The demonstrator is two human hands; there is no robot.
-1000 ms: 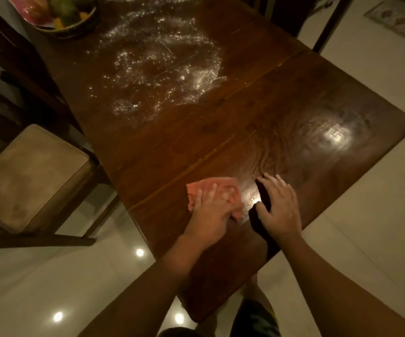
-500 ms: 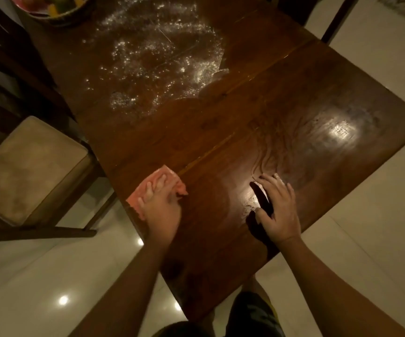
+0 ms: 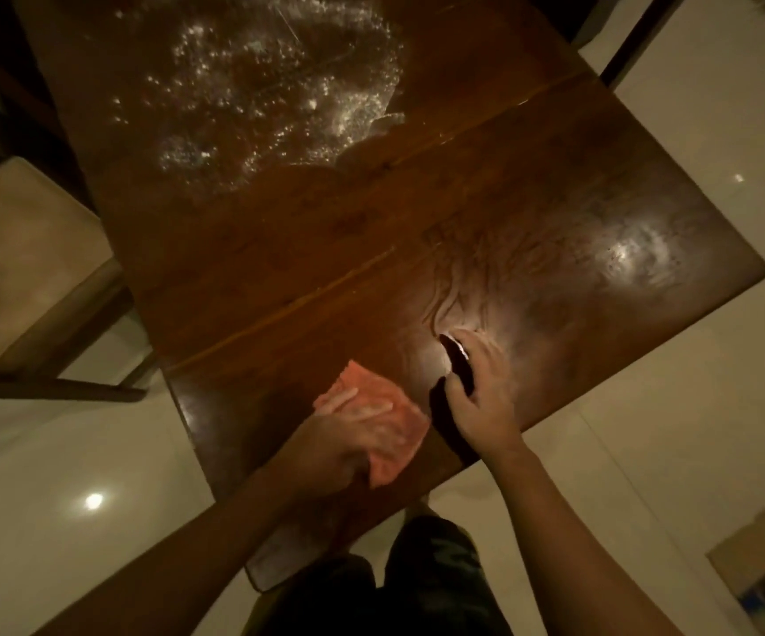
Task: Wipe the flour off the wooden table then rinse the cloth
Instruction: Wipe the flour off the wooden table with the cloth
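Flour lies scattered over the far part of the wooden surface, its upper reach cut off by the frame edge. The pink cloth sits near the close left corner, well apart from the flour. The left grip presses flat on the cloth, fingers straight and smeared by blur, hiding most of its middle. Just beside it, the right grip rests on bare wood, fingers spread and holding nothing, the tips washed out in a bright glare. A cushioned chair stands at the left, cut off and half in shadow. In this dim light I cannot tell whether any flour clings to the cloth.
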